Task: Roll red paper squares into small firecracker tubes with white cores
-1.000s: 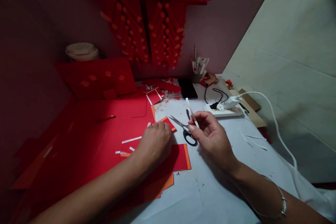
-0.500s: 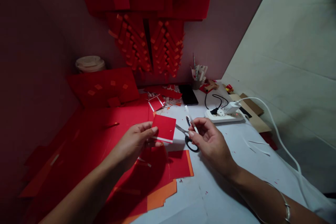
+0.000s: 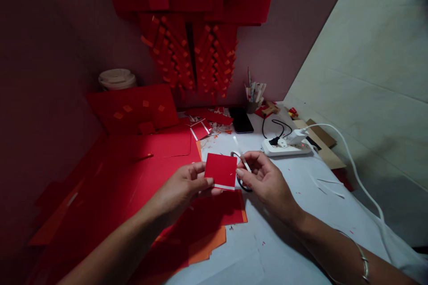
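Observation:
My left hand (image 3: 187, 182) pinches a small red paper square (image 3: 220, 168) between thumb and fingers. A white band runs along its lower edge, and the square is held above the table, tilted toward me. In my right hand (image 3: 265, 178) is a thin white strip (image 3: 246, 163), gripped by the fingers and pointing up and away. The right thumb tip is at the square's right edge; whether it presses on it I cannot tell. Behind and below lie scissors with black handles (image 3: 246, 188), mostly hidden by the square and my right hand.
Red sheets (image 3: 123, 182) cover the table's left side, with orange pieces (image 3: 209, 242) near the front. Farther back are a phone (image 3: 241, 120), paper scraps (image 3: 220, 128) and a pen cup (image 3: 252, 106). A power strip (image 3: 286, 148) with cables stands right; loose white strips (image 3: 329, 187) lie nearby.
My left hand has carried the red square to the right and slightly down, up to my right fingers. The square now covers most of the scissors. My right hand has barely moved.

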### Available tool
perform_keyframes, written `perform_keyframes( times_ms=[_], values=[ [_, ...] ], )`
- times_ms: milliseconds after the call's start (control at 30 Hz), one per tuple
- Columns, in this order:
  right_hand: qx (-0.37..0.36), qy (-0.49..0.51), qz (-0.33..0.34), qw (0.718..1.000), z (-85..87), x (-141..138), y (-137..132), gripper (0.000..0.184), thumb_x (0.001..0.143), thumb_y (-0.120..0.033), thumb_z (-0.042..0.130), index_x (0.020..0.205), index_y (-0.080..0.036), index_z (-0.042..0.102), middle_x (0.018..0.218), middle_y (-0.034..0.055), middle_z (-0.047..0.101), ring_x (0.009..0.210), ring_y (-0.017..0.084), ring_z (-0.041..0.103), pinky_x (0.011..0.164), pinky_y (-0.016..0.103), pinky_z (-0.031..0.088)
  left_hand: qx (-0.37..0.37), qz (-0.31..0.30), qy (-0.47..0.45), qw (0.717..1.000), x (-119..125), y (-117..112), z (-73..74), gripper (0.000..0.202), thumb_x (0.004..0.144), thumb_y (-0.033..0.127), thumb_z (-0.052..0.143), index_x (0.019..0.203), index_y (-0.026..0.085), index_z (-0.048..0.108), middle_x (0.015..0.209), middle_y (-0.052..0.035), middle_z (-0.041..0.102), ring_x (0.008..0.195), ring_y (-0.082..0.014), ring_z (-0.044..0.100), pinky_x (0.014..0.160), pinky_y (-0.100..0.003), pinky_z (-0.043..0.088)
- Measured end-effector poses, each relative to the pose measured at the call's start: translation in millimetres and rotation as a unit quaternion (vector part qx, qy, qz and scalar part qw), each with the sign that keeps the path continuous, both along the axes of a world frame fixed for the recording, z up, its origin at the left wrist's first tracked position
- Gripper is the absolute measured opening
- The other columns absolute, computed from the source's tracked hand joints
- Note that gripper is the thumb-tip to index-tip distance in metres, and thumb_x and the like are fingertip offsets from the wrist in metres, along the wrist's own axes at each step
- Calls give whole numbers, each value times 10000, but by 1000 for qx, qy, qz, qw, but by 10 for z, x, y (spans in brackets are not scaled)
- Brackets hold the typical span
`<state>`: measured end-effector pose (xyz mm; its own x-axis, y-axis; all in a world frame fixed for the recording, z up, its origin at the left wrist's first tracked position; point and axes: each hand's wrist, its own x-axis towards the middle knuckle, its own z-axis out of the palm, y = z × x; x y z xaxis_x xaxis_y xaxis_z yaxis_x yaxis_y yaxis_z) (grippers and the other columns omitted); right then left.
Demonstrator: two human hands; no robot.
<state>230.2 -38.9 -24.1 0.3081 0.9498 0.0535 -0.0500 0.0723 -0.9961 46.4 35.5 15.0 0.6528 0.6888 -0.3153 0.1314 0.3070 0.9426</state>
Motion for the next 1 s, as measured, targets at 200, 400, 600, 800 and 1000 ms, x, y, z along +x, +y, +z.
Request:
perform_keyframes(
  times_ms=[200,400,600,800,1000],
  values=[
    [18,3,6,1000,25,1,-6,199,800,-239,715,946,-245,581,859,-12,621,788,167,593,654,276,469,123,18,38,992,9,-63,6,159,795,252,653,875,254,791,698,-10,753,762,-222,704,678,-339,571],
    [48,8,10,999,92,53,-61,195,820,-231,698,969,-254,574,878,-12,608,780,159,577,632,265,461,317,30,115,941,-220,73,302,156,783,288,668,859,288,805,739,-6,779,749,-229,718,667,-318,555],
    [55,9,1,998,148,69,-71,174,833,-251,684,966,-252,573,879,-8,604,706,146,539,560,248,454,622,18,298,724,-623,223,503,278,817,251,550,879,323,810,898,10,815,716,-217,760,665,-295,582],
    [57,8,4,998,134,70,-78,178,843,-270,684,976,-243,569,885,-5,599,694,140,539,550,240,458,591,-69,393,701,-616,51,534,442,828,186,408,921,338,812,1039,-8,797,916,-303,761,763,-478,619],
    [48,17,13,999,140,73,-93,174,864,-275,682,990,-240,567,873,-15,592,691,120,532,551,211,457,572,-32,449,686,-771,-123,414,442,875,184,393,1073,250,783,1219,-87,731,1093,-327,697,908,-532,571]
  ],
)
